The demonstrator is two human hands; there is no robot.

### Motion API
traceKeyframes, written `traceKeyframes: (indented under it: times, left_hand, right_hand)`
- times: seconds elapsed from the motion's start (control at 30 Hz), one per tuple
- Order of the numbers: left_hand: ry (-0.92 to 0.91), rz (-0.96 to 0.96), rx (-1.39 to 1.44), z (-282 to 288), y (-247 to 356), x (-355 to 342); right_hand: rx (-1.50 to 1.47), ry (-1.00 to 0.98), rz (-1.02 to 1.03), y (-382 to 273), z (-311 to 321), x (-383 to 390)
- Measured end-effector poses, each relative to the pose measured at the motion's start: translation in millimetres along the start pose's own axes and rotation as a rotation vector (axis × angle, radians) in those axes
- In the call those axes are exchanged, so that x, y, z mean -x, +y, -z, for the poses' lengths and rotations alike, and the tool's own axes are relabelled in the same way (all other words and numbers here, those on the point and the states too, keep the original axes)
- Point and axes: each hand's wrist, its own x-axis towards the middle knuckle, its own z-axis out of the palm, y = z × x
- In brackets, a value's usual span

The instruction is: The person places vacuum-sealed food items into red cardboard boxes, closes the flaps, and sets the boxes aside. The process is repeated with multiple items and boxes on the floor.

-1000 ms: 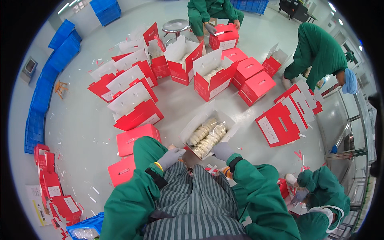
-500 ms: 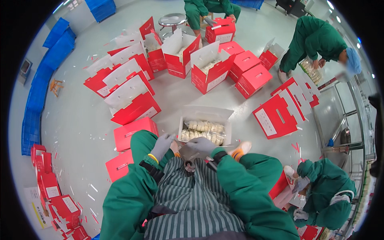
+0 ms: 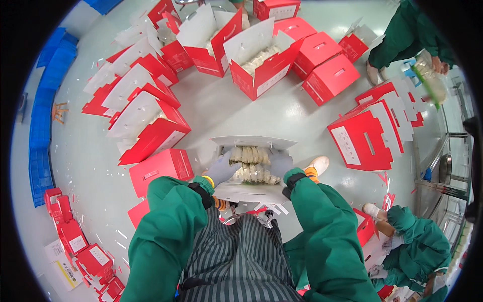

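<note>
Hands moved: left hand [image 3: 221, 169] and right hand [image 3: 282, 165] were close together, on the near side of the open box [image 3: 251, 193]; now they are apart, one at each end.
Blue crates [image 3: 40, 121]: in a long row, far left.
Open red boxes [image 3: 157, 135]: flaps up, not shut.
Shut red box [image 3: 161, 171]: on the floor [image 3: 214, 116]; looks done.
Left hand: gloved, touching the left end of the packs; cannot tell if it grips.
Clear packs [image 3: 250, 155]: two rows, inside the open box by the person's feet; filling looks done, but the flaps are not shut.
Right hand: gloved, down at the right end; cannot tell if it grips.
Shut red boxes [image 3: 331, 78]: look done too.
Co-worker [image 3: 417, 246]: bent low, far right.
</note>
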Motion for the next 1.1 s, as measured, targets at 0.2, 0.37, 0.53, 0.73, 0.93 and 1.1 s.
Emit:
traceKeyframes:
  times: [0.2,0.37,0.53,0.73,0.93,1.1]
  left_hand:
    - [0.055,-0.004,-0.066,-15.0,-6.6,-41.6]
    - [-0.026,0.016,-0.030,-30.4,-11.2,-64.0]
    - [0.061,0.058,-0.157,-50.6,-18.3,-83.6]
    - [-0.014,0.058,-0.095,-40.2,-30.3,-107.4]
    - [-0.023,-0.091,-0.035,-24.5,-44.6,-45.1]
    - [-0.064,0.363,1.237,20.5,-54.5,-15.0]
  right_hand:
    - [0.195,0.227,0.032,1.6,-26.1,-20.6]
    - [0.051,0.205,-0.014,-2.9,-39.1,-31.8]
    - [-0.119,0.013,-0.026,4.7,-36.1,-11.5]
    - [-0.454,0.244,0.273,24.8,-34.2,23.6]
    - [-0.441,0.145,0.012,57.9,-28.7,36.5]
    - [-2.442,0.167,-0.447,45.2,11.5,21.4]
